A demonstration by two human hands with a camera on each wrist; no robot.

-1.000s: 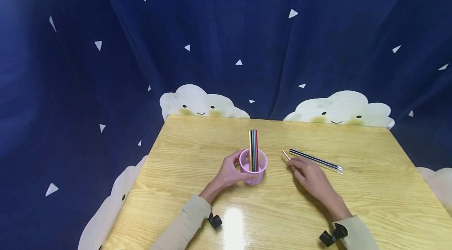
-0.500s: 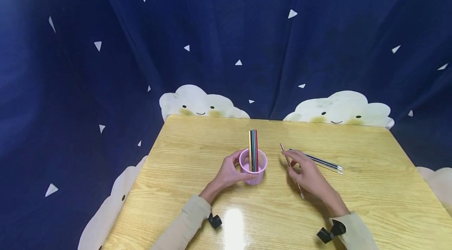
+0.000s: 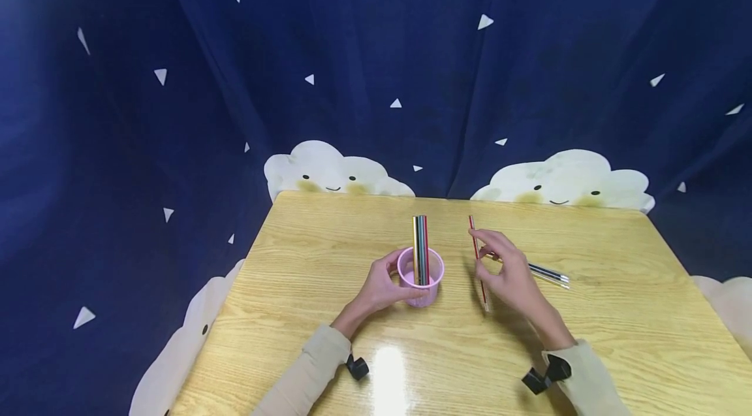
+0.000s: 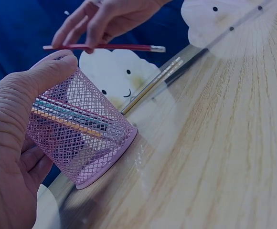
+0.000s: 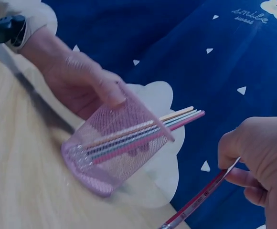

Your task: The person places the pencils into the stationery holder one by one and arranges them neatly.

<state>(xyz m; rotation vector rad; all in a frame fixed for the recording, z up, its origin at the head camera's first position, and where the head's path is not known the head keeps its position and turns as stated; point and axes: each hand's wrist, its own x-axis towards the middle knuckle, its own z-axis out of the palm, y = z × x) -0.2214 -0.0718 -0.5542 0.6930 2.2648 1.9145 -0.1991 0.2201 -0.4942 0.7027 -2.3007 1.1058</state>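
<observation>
My left hand grips a pink mesh pencil cup that stands on the table, thumb near its rim. Several colored pencils lean together inside the cup, their upper ends above the rim. To the right of the cup, my right hand pinches a red pencil between thumb and fingers. Held nearly upright in the head view, that pencil has a silvery end pointing down toward the table. The left wrist view shows it above the tabletop.
More pencils, dark ones and a yellowish one, lie on the wooden table behind and right of my right hand. A dark blue curtain with white clouds hangs behind the table's far edge.
My right hand has lifted the red pencil and turned it from slanting to nearly upright, moving slightly up in the view. The left hand and cup have stayed in place.
</observation>
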